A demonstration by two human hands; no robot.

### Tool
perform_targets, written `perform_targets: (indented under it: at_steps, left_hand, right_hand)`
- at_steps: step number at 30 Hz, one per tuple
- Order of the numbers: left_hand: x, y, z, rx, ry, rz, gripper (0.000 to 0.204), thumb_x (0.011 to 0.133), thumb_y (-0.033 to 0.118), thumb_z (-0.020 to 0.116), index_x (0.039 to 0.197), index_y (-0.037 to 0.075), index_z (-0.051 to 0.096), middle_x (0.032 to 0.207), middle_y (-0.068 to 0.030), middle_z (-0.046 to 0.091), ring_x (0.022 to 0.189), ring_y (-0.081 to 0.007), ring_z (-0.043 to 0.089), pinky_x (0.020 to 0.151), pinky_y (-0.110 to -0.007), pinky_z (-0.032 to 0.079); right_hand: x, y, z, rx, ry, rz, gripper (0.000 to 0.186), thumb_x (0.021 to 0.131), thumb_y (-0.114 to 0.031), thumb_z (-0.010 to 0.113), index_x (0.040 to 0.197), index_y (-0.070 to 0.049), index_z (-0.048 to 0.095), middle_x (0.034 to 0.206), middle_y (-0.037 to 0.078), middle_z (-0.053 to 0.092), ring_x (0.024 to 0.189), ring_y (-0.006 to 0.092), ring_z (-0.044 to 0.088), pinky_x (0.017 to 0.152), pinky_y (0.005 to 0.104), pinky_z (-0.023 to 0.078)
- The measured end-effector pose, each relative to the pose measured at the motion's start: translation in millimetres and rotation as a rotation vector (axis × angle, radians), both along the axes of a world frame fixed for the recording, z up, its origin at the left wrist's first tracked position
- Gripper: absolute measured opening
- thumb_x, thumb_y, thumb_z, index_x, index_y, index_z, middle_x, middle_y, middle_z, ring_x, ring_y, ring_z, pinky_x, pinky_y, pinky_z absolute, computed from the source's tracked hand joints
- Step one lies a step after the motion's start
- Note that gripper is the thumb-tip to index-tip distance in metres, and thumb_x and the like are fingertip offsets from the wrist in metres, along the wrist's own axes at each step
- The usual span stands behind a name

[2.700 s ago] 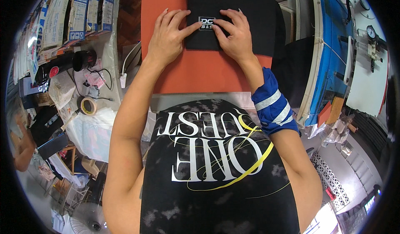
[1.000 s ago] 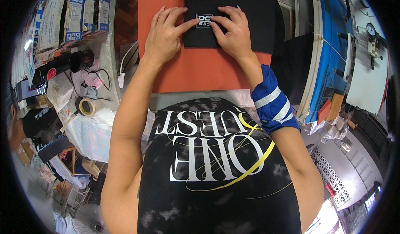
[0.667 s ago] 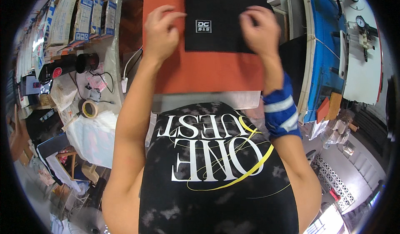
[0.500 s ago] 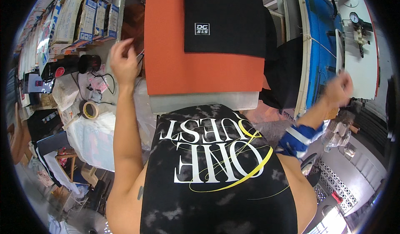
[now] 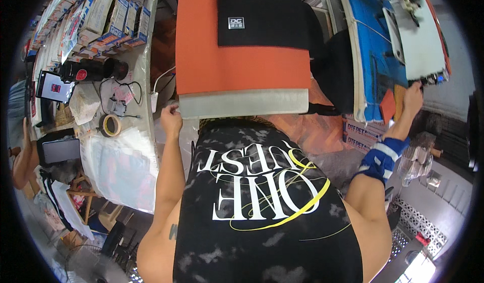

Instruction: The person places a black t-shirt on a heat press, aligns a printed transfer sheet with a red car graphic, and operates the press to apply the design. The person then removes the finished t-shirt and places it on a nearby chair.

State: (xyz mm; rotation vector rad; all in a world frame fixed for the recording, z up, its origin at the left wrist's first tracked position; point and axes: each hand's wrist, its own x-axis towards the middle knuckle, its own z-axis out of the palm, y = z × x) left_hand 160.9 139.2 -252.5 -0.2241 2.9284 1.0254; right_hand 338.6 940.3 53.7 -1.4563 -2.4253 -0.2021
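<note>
My left hand (image 5: 172, 119) is by the left corner of a grey board (image 5: 244, 104), its fingers curled in. Whether they grip the board's corner or something small, I cannot make out. Over the board lies an orange pad (image 5: 201, 61), and on that a folded black cloth (image 5: 272, 20) with a small silver-and-black label (image 5: 236, 23). My right hand (image 5: 414, 97) reaches far out to the right, at the lower edge of a white machine panel (image 5: 421, 46) near a small control part (image 5: 434, 78). Its fingertips are too small and partly hidden.
To the left, a table (image 5: 143, 76) holds boxes (image 5: 118, 18), a tape roll (image 5: 110, 125), a phone (image 5: 55, 87), cables and plastic sheets (image 5: 118, 167). A blue frame (image 5: 370, 66) stands at right, with orange and yellow pieces (image 5: 387, 106) beside it. Another person's arm (image 5: 25, 152) shows at far left.
My left hand has come down from beside the orange pad to the grey board's corner. My right arm has stretched farther right to the white panel. The view has shifted, moving the pad upward.
</note>
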Motion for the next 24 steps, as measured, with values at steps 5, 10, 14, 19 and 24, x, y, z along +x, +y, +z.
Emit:
perform_targets:
  at_steps: [5, 10, 14, 19, 24]
  left_hand:
    - [42.1, -27.6, -33.6, 0.009, -0.233, -0.018, 0.027, 0.07, 0.004, 0.063, 0.092, 0.003, 0.078, 0.083, -0.0177, 0.074, 0.08, -0.0304, 0.071, 0.078, -0.039, 0.055]
    - [90.7, -71.0, -115.6, -0.035, -0.473, -0.013, 0.024, 0.071, 0.006, 0.063, 0.089, 0.008, 0.078, 0.086, -0.0168, 0.075, 0.083, -0.0294, 0.073, 0.078, -0.039, 0.056]
    - [136.2, -101.5, -126.4, 0.007, -0.592, 0.088, 0.021, 0.072, 0.006, 0.063, 0.087, 0.01, 0.078, 0.085, -0.0141, 0.076, 0.084, -0.0279, 0.074, 0.08, -0.038, 0.057]
    - [135.5, -72.2, -88.5, -0.052, -0.644, -0.052, 0.023, 0.07, 0.004, 0.063, 0.087, 0.009, 0.077, 0.086, -0.0152, 0.076, 0.086, -0.0291, 0.075, 0.082, -0.037, 0.057]
    - [143.8, -71.7, -122.9, 0.088, -0.495, -0.024, 0.026, 0.079, 0.005, 0.06, 0.098, 0.006, 0.078, 0.087, -0.0162, 0.076, 0.083, -0.0261, 0.073, 0.077, -0.037, 0.057]
  right_hand:
    - [-26.1, -77.9, 11.8, 0.06, 0.089, 0.04, 0.075, 0.106, -0.047, 0.023, 0.111, 0.009, 0.072, 0.122, 0.033, 0.066, 0.121, 0.0511, 0.058, 0.108, 0.0555, 0.041]
    - [-45.1, -165.4, 3.1, 0.195, 0.17, 0.296, 0.058, 0.106, -0.041, 0.041, 0.098, 0.006, 0.074, 0.105, 0.031, 0.071, 0.106, 0.0489, 0.063, 0.103, 0.0544, 0.042]
    - [-63.3, -265.1, 4.4, 0.146, 0.348, 0.549, 0.048, 0.092, -0.047, 0.073, 0.115, -0.005, 0.072, 0.123, 0.023, 0.066, 0.12, 0.0432, 0.054, 0.101, 0.0576, 0.039]
    - [-79.5, -329.6, 40.0, 0.299, 0.484, 0.656, 0.116, 0.057, -0.051, 0.098, 0.151, -0.01, 0.044, 0.16, 0.029, 0.029, 0.141, 0.0486, 0.041, 0.113, 0.0578, 0.038]
    - [-108.9, -384.8, 53.1, 0.149, 0.55, 0.899, 0.113, 0.061, -0.037, 0.097, 0.153, -0.005, 0.041, 0.156, 0.04, 0.023, 0.142, 0.0577, 0.035, 0.115, 0.0558, 0.039]
